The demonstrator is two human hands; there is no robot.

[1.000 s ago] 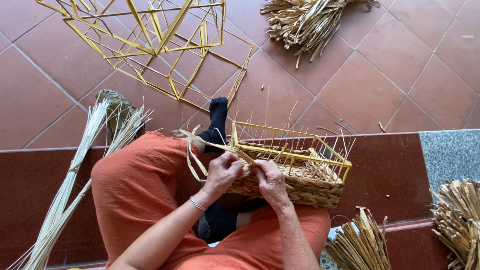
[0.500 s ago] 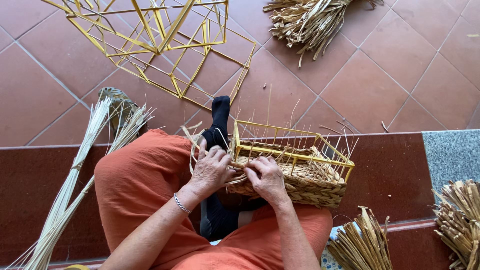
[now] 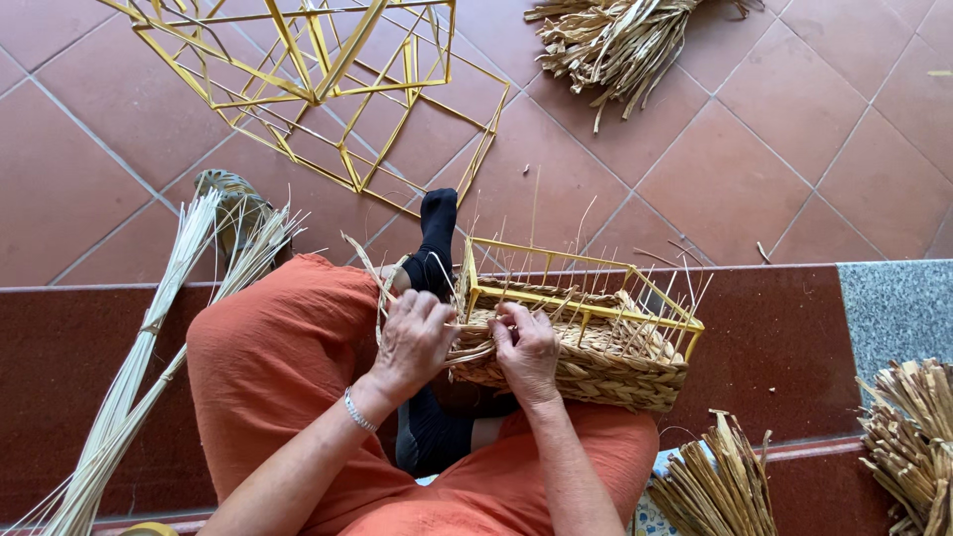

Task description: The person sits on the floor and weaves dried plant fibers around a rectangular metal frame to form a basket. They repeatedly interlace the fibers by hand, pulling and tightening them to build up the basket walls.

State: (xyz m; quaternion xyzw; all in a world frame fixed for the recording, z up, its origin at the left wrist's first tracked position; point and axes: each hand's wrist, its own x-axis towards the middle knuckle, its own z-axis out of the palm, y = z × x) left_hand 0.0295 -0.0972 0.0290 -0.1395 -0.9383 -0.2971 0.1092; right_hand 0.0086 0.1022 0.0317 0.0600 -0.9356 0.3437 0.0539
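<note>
Here, a half-woven basket (image 3: pixel 586 347) on a yellow wire frame rests across the person's lap, above the orange trousers (image 3: pixel 278 367), with thin straw ends sticking up from its rim. The left hand (image 3: pixel 412 342) sits at the basket's near corner, its fingers curled narrowly around a braided straw strand (image 3: pixel 467 354) that runs into the weave. The right hand (image 3: pixel 526 352) lies just beside it on the woven wall, fingers bent and pressing on the same braid. A black-socked foot (image 3: pixel 434 243) pokes out behind the basket's corner. On the tiled floor beyond lie empty yellow wire frames (image 3: pixel 318 89) and a pile of dried straw (image 3: pixel 615 40). Long pale reeds (image 3: pixel 149 347) lie to the left, and more straw bundles (image 3: pixel 715 486) stand to the right.
</note>
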